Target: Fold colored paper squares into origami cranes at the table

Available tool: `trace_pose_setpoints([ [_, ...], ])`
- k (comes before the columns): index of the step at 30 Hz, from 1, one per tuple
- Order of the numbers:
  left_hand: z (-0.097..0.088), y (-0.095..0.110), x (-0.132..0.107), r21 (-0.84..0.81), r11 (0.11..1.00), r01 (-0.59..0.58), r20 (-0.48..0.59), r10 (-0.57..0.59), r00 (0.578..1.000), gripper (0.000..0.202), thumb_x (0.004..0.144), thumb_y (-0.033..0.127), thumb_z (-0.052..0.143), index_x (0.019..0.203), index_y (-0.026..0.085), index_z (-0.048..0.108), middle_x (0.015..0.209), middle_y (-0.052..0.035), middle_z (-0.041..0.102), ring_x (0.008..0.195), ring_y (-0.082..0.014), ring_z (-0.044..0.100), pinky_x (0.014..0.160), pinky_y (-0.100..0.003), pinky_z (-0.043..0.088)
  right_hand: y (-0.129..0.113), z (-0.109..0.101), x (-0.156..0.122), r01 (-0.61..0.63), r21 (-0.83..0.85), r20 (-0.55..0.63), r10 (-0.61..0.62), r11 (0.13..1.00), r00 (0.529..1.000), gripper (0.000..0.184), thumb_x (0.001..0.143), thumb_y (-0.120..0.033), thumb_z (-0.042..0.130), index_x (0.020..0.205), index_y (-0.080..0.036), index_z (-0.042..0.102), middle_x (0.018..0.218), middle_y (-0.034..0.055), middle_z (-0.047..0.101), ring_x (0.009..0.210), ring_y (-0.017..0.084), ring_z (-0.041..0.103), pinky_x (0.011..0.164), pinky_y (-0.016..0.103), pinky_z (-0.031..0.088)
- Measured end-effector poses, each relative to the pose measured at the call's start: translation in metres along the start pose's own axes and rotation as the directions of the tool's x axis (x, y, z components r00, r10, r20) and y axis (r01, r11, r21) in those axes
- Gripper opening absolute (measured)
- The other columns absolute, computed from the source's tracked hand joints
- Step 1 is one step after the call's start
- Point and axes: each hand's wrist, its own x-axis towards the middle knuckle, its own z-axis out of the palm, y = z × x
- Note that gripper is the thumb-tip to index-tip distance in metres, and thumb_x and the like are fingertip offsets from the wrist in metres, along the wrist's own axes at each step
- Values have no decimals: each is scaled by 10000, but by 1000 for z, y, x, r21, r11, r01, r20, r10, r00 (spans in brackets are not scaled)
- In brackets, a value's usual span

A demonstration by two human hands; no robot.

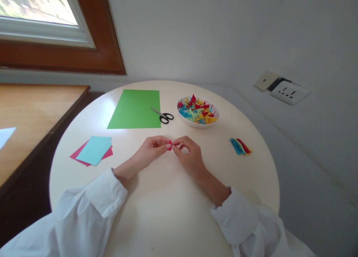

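A small red folded paper piece (169,145) is held between my two hands above the middle of the round white table (156,212). My left hand (155,146) pinches it from the left with thumb and fingers. From the right, the thumb and forefinger of my right hand (189,152) grip its other side. Much of the piece is covered by fingertips, so its exact form is hard to make out. Beyond my hands, a white bowl (192,123) holds many small folded paper cranes (195,109) in red, yellow, blue and pale green.
Black-handled scissors (165,117) lie partly on a green paper sheet (134,109). Light blue paper squares (93,150) rest over pink paper (76,154) at left. Folded coloured paper strips (241,146) lie at right. A wall socket (289,91) and wooden surface (33,115) flank the table.
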Motion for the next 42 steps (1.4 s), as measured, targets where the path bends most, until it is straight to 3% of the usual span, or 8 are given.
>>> trace_pose_setpoints([
  [23, -2, -4, 1, 87, 996, -26, 12, 25, 1000, 265, 616, 353, 728, 731, 133, 636, 735, -31, 652, 676, -121, 565, 642, -234, 421, 1, 1, -1, -17, -1, 9, 17, 1000, 1000, 76, 726, -140, 548, 737, -205, 587, 731, 11, 627, 684, 140, 577, 586, 264, 464],
  [32, 2, 2, -1, 7, 1000, 28, -73, -28, 997, 294, 544, 343, 768, 661, 128, 605, 603, 16, 595, 569, -78, 503, 564, -207, 374, -1, 0, 0, -7, 41, 30, 5, 999, 1000, 81, 758, -162, 560, 761, -210, 625, 742, 12, 636, 686, 135, 571, 598, 265, 464],
  [42, 3, 3, -1, 13, 1000, 13, -77, -12, 997, 278, 542, 344, 762, 640, 137, 604, 584, 21, 580, 561, -88, 493, 565, -223, 363, 0, -1, -1, -51, 98, 19, 49, 994, 999, 77, 744, -172, 570, 749, -217, 632, 745, 8, 635, 696, 136, 577, 591, 257, 468],
])
